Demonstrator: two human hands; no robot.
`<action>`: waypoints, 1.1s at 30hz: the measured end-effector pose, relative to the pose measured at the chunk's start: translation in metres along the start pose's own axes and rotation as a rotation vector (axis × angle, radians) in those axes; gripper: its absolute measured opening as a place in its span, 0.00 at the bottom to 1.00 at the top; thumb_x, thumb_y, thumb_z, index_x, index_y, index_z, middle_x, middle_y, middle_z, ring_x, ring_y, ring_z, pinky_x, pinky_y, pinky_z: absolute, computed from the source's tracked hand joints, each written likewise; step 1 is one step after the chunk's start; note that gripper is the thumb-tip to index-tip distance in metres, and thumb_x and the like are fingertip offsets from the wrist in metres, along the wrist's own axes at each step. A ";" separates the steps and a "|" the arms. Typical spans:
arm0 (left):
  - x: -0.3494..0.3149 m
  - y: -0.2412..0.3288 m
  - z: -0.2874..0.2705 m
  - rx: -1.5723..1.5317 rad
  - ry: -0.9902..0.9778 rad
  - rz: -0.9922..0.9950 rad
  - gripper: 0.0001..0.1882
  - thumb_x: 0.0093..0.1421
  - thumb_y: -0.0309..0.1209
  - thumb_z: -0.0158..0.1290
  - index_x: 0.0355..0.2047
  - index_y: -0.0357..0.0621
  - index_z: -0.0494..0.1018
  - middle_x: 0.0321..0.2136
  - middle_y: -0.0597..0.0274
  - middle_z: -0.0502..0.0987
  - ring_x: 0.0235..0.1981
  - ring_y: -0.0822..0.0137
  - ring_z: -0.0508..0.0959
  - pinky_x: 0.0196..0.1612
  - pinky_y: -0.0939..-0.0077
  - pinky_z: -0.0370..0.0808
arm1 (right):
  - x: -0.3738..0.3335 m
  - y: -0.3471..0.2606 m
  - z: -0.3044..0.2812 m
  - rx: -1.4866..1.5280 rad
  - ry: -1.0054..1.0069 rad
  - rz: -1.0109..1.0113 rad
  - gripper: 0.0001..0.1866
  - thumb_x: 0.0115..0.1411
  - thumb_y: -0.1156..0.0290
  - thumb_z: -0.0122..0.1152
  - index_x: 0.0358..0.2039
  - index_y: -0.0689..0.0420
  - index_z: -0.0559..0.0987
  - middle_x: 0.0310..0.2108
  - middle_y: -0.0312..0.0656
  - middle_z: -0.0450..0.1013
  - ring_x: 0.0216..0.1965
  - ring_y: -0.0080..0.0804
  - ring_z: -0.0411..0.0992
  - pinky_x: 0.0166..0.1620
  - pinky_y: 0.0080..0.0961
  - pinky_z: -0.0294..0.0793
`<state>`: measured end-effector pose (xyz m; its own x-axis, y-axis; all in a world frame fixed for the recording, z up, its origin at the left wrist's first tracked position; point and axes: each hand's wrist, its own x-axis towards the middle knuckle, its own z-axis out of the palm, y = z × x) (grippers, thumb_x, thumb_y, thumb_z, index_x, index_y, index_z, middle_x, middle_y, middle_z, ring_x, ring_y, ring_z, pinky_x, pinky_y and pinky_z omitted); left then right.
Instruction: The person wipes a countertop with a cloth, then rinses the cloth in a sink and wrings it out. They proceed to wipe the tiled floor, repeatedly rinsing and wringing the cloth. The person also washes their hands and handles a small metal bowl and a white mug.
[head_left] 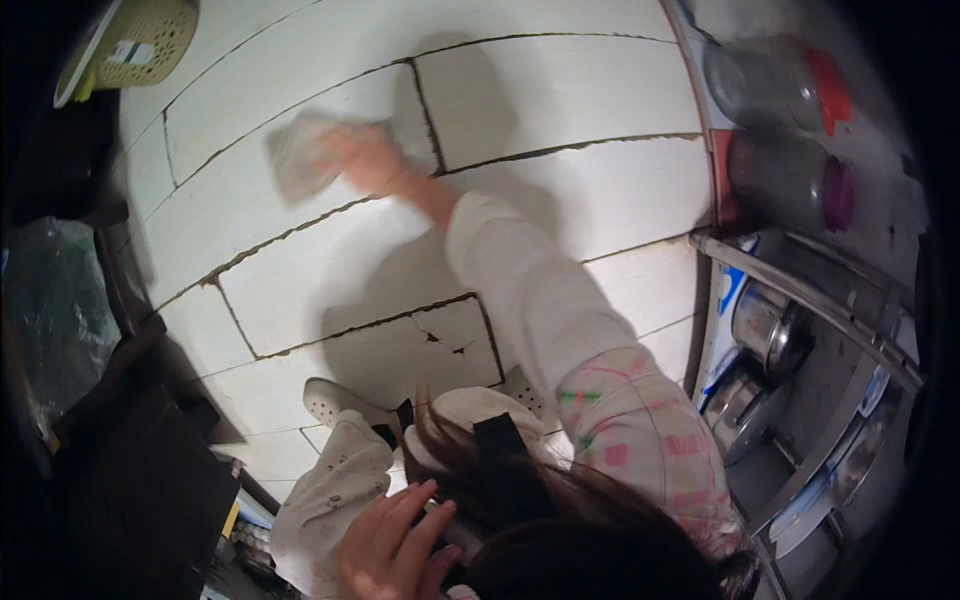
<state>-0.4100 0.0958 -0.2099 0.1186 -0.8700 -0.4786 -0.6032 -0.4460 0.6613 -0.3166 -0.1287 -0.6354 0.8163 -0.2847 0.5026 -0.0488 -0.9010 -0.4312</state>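
My right hand [365, 160] reaches far out over the white tiled floor [330, 275], blurred by motion. Its fingers press on a greyish cloth [300, 158] that lies against the tiles. Low in the head view, my left hand [390, 545] is close to my body beside my pale trouser leg [330, 500]. Its fingers are loosely bent and a little apart, with nothing visible in them. Dark hair and a black strap partly cover the area next to it.
A beige perforated basket [150, 45] stands at the far left. To the right are two clear jars, one red-lidded [770, 85] and one purple-lidded [785, 180], and a metal rack [810, 300] with steel pots [765, 320]. Dark furniture [120, 480] borders the left.
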 end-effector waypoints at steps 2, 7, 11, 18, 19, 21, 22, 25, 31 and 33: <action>0.005 0.004 0.005 0.022 -0.008 -0.019 0.20 0.45 0.21 0.54 0.42 0.39 0.68 0.42 0.51 0.69 0.38 0.52 0.72 0.37 0.66 0.70 | -0.032 0.082 -0.070 0.132 0.022 0.363 0.14 0.52 0.69 0.46 0.40 0.51 0.74 0.44 0.41 0.67 0.46 0.42 0.64 0.44 0.36 0.65; 0.013 0.003 0.015 0.095 -0.012 -0.058 0.18 0.49 0.23 0.52 0.43 0.40 0.68 0.42 0.52 0.70 0.37 0.53 0.72 0.36 0.66 0.70 | -0.214 0.173 -0.270 -0.602 0.004 0.884 0.26 0.53 0.69 0.42 0.55 0.41 0.60 0.55 0.46 0.55 0.57 0.43 0.51 0.55 0.38 0.54; 0.019 0.002 0.021 0.154 -0.012 -0.043 0.17 0.51 0.24 0.51 0.43 0.40 0.67 0.41 0.51 0.70 0.36 0.52 0.72 0.36 0.65 0.69 | -0.316 0.159 -0.296 -0.928 0.206 1.538 0.27 0.52 0.60 0.42 0.55 0.43 0.57 0.57 0.49 0.50 0.57 0.47 0.49 0.50 0.53 0.54; 0.021 0.027 0.037 0.233 -0.021 -0.118 0.22 0.40 0.24 0.57 0.39 0.39 0.69 0.40 0.53 0.71 0.40 0.53 0.71 0.43 0.65 0.68 | -0.175 0.009 -0.130 -0.485 0.175 1.106 0.24 0.54 0.64 0.46 0.53 0.50 0.62 0.57 0.44 0.52 0.57 0.42 0.51 0.49 0.45 0.55; 0.020 0.031 0.041 0.257 -0.007 -0.111 0.22 0.40 0.23 0.56 0.39 0.39 0.69 0.40 0.53 0.71 0.40 0.53 0.71 0.43 0.65 0.68 | -0.150 -0.032 -0.100 -0.599 -0.112 1.029 0.24 0.55 0.64 0.45 0.53 0.49 0.61 0.59 0.40 0.50 0.59 0.38 0.49 0.51 0.44 0.53; 0.019 0.034 0.048 0.211 0.007 -0.141 0.21 0.41 0.23 0.56 0.39 0.39 0.68 0.40 0.52 0.71 0.40 0.52 0.71 0.43 0.65 0.68 | -0.137 -0.098 -0.068 -0.187 -0.184 0.706 0.26 0.53 0.66 0.44 0.55 0.37 0.58 0.59 0.37 0.48 0.60 0.32 0.46 0.57 0.43 0.45; 0.018 0.034 0.051 0.186 0.017 -0.155 0.21 0.41 0.22 0.56 0.39 0.38 0.68 0.40 0.52 0.70 0.40 0.52 0.71 0.43 0.65 0.68 | -0.137 -0.112 -0.058 -0.043 -0.261 0.494 0.23 0.52 0.69 0.45 0.51 0.39 0.65 0.58 0.37 0.52 0.58 0.33 0.50 0.55 0.43 0.47; 0.009 0.029 0.058 0.204 0.037 -0.151 0.19 0.44 0.24 0.55 0.40 0.39 0.68 0.40 0.51 0.71 0.40 0.51 0.71 0.43 0.65 0.68 | -0.166 -0.074 -0.078 0.038 -0.178 0.084 0.19 0.55 0.68 0.43 0.47 0.42 0.69 0.56 0.36 0.56 0.56 0.32 0.54 0.56 0.37 0.50; -0.008 -0.011 0.071 0.249 0.151 -0.177 0.16 0.50 0.31 0.51 0.40 0.39 0.68 0.40 0.53 0.71 0.39 0.52 0.71 0.42 0.64 0.68 | -0.255 0.113 -0.254 -0.585 -0.004 0.771 0.24 0.48 0.73 0.44 0.49 0.45 0.68 0.50 0.43 0.61 0.52 0.40 0.58 0.47 0.37 0.62; -0.017 -0.035 0.071 0.205 0.165 -0.155 0.15 0.52 0.32 0.50 0.40 0.39 0.68 0.39 0.52 0.71 0.39 0.51 0.71 0.41 0.64 0.68 | -0.292 0.104 -0.284 -0.720 0.116 1.297 0.28 0.51 0.64 0.43 0.55 0.45 0.57 0.56 0.51 0.52 0.56 0.47 0.50 0.51 0.46 0.57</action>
<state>-0.4473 0.1410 -0.2660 0.3384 -0.8246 -0.4532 -0.7121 -0.5393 0.4495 -0.7238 -0.2320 -0.6143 -0.0647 -0.9883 0.1381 -0.9833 0.0396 -0.1775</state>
